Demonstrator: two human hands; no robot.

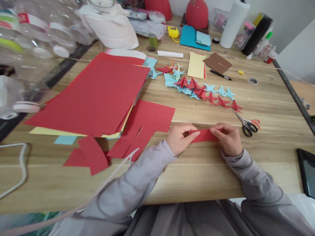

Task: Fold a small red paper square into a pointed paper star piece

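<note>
A narrow strip of red paper is stretched level between my two hands, just above the wooden table. My left hand pinches its left end between thumb and fingers. At the other end, my right hand grips the strip the same way. Right of that hand lie black-handled scissors beside an orange-handled pair. Loose red paper strips rest left of my left hand. Beyond my hands, folded red paper cranes and light blue cranes lie in rows.
A stack of large red sheets covers the left side. Clear plastic bottles crowd the far left. Yellow paper, a black pen and a tape measure lie farther back. A dark tablet sits at the right edge.
</note>
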